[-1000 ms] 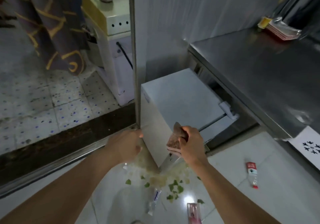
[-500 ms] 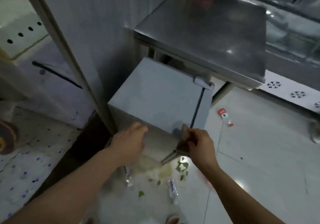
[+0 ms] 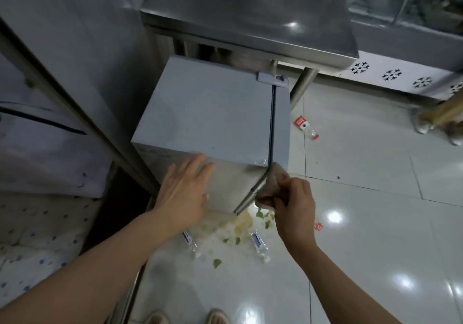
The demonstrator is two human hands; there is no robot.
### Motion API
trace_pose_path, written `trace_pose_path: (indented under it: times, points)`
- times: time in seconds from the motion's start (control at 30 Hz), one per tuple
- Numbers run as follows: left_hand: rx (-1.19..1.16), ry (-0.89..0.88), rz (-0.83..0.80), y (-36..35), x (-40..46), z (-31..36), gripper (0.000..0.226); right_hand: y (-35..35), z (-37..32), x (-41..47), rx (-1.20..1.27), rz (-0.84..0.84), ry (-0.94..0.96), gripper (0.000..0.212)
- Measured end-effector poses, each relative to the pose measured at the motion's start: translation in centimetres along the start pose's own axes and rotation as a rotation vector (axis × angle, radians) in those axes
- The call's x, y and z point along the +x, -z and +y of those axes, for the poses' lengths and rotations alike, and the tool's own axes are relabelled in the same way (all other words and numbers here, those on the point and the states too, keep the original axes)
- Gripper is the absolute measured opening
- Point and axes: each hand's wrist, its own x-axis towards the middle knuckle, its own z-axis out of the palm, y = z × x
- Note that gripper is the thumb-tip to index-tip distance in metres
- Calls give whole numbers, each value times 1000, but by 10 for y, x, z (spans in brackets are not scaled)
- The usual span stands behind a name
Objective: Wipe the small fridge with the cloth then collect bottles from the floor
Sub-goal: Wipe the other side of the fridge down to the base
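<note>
white fridge (image 3: 208, 113) 1 | cloth (image 3: 271, 188) 1 (right hand (image 3: 294, 206)) | bottles (image 3: 306, 127) 3

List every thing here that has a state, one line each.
small fridge: door shut, upright.
cloth: bunched, pressed on the fridge's front corner.
right hand: grips the cloth.
left hand: fingers straight, flat against the fridge's side.
red-label bottle: lying on the floor.
two blue-label bottles: lying on the floor among scraps.
</note>
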Motion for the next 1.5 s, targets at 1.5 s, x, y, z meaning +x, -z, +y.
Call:
trace_pose_path:
  times: [1.5]
  points:
    - [120, -164, 1240, -150, 87, -118, 70, -212, 98, 88, -227, 1054, 967, 53]
